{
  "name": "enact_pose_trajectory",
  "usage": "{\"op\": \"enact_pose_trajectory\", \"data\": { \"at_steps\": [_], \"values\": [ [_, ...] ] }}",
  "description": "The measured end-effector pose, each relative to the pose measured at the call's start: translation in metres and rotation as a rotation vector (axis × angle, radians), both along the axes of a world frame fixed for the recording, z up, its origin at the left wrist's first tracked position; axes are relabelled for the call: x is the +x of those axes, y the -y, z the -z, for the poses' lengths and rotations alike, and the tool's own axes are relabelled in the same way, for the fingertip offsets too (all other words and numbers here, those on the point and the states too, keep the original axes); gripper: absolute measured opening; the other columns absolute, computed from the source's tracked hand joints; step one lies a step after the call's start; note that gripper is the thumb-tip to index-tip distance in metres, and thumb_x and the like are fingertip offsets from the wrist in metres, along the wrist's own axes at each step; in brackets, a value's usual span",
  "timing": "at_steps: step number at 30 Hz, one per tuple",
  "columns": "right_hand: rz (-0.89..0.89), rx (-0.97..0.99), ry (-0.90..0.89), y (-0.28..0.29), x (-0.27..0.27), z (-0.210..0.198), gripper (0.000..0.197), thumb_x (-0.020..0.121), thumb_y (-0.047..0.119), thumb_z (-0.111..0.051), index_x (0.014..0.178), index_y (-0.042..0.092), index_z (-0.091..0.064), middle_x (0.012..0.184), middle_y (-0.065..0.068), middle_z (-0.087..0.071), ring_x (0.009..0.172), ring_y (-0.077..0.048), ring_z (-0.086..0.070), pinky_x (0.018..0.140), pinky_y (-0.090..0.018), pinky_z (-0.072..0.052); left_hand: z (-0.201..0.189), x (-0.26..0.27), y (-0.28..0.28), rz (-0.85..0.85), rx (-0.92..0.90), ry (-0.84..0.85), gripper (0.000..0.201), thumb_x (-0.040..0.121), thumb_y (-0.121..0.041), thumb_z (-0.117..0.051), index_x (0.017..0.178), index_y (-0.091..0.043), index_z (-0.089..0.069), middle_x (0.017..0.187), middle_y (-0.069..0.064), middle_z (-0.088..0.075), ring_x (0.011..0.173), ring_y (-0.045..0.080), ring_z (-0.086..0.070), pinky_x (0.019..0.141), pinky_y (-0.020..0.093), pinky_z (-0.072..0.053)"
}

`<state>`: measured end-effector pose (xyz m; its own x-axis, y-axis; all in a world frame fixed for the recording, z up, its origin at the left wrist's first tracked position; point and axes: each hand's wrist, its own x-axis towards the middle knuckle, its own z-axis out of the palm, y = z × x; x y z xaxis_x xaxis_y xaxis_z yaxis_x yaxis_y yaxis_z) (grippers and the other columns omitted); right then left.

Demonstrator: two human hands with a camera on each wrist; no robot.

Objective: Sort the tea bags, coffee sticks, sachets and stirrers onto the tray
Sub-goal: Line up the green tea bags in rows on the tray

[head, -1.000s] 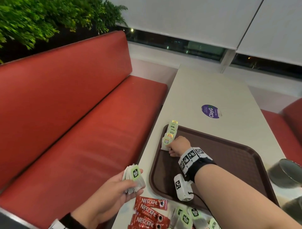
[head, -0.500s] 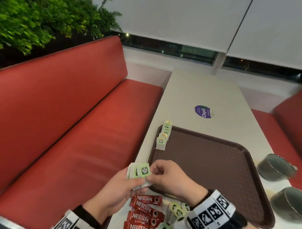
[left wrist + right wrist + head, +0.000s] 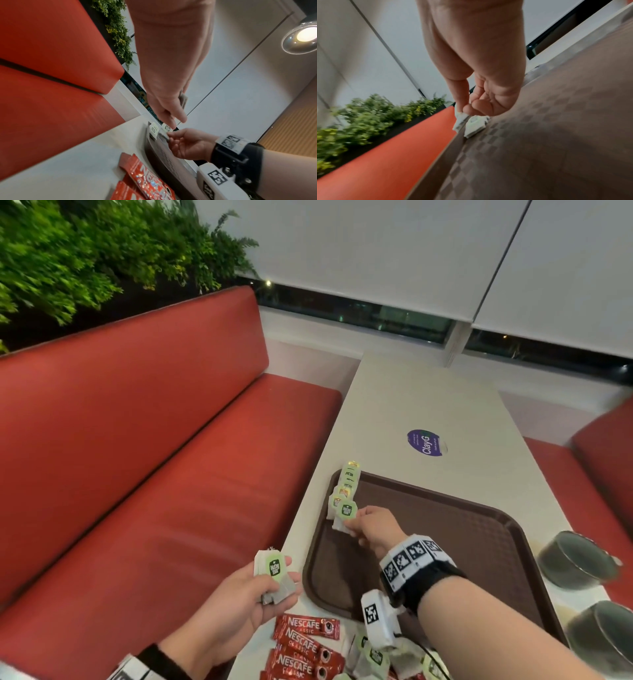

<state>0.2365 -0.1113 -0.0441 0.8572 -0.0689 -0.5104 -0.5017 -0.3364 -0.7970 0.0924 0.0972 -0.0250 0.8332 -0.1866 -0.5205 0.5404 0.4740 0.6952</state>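
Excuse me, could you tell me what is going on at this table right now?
A person is sorting tea bags onto a brown tray. The right hand pinches one tea bag at the near end of a row of tea bags along the tray's left edge. The left hand holds a small stack of tea bags. Red coffee sticks lie on the table.

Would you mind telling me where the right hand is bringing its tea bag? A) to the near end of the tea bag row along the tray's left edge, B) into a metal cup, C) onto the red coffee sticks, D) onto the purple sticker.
A: the right hand pinches a tea bag at the near end of the tea bag row along the tray edge.
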Motion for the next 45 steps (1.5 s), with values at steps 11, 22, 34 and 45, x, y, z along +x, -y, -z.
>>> {"op": "enact_pose_trajectory", "data": {
  "at_steps": [11,22,34,45],
  "values": [
    [-0.095,-0.232,-0.036,-0.02,0.025,0.013,0.016,0.088,0.007,-0.064,0.087,0.011,-0.048,0.066,-0.007,-0.06,0.053,-0.015,-0.054,0.056,-0.024,-0.05,0.002,-0.006,-0.009,-0.08,0.015,-0.001,0.024,0.091,0.011,-0.048,0.105,-0.005,-0.059,0.101,0.023,-0.069,0.088,0.035,-0.071,0.067,0.032,-0.061],
    [-0.354,-0.075,0.271,-0.023,-0.038,-0.017,0.018,0.085,0.035,-0.068,0.083,0.017,-0.067,0.08,-0.001,-0.067,0.069,-0.011,-0.062,0.066,-0.023,-0.05,0.001,0.0,0.001,-0.056,0.02,0.032,0.023,0.09,0.006,-0.053,0.107,-0.007,-0.06,0.102,0.015,-0.072,0.093,0.031,-0.07,0.063,0.027,-0.059],
    [-0.349,0.135,0.21,-0.016,-0.072,-0.015,0.019,0.08,0.007,-0.073,0.067,0.016,-0.063,0.059,0.003,-0.059,0.055,-0.01,-0.051,0.058,-0.022,-0.044,0.003,0.01,0.013,-0.021,0.03,0.042,0.021,0.093,0.002,-0.05,0.112,-0.001,-0.058,0.102,0.02,-0.071,0.095,0.031,-0.07,0.069,0.03,-0.06],
    [-0.032,-0.191,0.007,-0.015,-0.004,0.011,0.011,0.085,0.005,-0.058,0.075,0.01,-0.06,0.065,-0.008,-0.055,0.049,-0.015,-0.042,0.042,-0.023,-0.032,0.008,0.004,-0.001,-0.052,0.017,0.013,0.031,0.096,0.008,-0.038,0.125,-0.001,-0.046,0.113,0.022,-0.063,0.103,0.031,-0.064,0.075,0.031,-0.06]
  ]
}}
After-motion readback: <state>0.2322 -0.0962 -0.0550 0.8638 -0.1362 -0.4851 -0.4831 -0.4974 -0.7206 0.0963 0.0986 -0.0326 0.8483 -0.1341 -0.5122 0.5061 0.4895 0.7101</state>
